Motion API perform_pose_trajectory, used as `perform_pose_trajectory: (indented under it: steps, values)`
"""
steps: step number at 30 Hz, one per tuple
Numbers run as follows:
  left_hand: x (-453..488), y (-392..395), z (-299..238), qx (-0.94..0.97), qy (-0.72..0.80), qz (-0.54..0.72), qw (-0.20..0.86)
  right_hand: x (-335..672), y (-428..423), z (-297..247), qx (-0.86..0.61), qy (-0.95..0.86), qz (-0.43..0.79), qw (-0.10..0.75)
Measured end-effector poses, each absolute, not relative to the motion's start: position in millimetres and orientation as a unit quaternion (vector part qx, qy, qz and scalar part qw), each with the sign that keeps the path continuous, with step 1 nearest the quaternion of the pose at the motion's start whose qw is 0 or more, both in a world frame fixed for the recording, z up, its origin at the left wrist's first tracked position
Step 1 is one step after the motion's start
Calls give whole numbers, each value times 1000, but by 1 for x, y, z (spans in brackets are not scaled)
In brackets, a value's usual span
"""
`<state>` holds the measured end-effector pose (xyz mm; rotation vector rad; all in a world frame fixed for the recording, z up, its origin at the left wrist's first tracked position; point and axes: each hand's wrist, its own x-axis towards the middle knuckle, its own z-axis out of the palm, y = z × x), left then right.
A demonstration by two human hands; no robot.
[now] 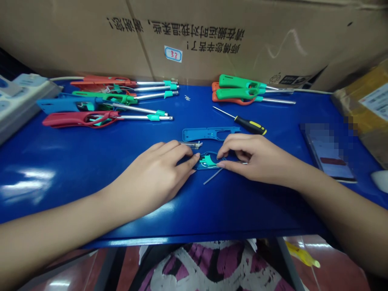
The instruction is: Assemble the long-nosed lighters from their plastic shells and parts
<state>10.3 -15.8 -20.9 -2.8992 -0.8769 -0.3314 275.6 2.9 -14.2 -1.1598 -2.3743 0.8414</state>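
Note:
Lying on the table is a blue lighter casing half (198,166) with a green trigger (208,161) and thin wires inside it. My left hand (163,173) grips its left end between thumb and fingers. Thumb and forefinger of my right hand (254,159) are closed at its right end, beside the trigger, partly hiding it. A thin clear tube (212,177) slants out below the right thumb. Just behind my left fingers shows a clear lighter fuel tank (194,145), partly covered. The other blue casing half (200,134) lies open side up beyond both hands.
Several long-necked lighters with exposed insides (81,119) lie at the back left. Closed green and orange lighters (236,93) are stacked at the back right. A screwdriver (250,125), phone (330,155) and power strip (18,95) are around; a cardboard box (194,68) stands behind.

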Motion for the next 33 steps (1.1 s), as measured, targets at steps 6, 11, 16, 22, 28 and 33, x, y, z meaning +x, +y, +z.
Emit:
perform_pose_trajectory:
  steps: [6,11,16,22,28,33]
  values:
    - [10,-17,-19,-954,-273,-111,50,269,2,-16,-468,-791,353,175]
    - [8,-11,-22,-950,-276,-145,-28,269,2,-16,-457,-788,364,194]
    - [9,-9,-23,-954,-260,-139,-51,271,2,-18,-460,-793,350,192]
    - [11,-13,-19,-960,-258,-108,-17,267,-1,-22,-475,-805,297,194]
    - [7,-19,-15,-958,-275,-74,27,273,1,-14,-445,-802,321,235]
    - [6,-15,-16,-951,-294,-88,30,282,1,-3,-365,-865,276,206]
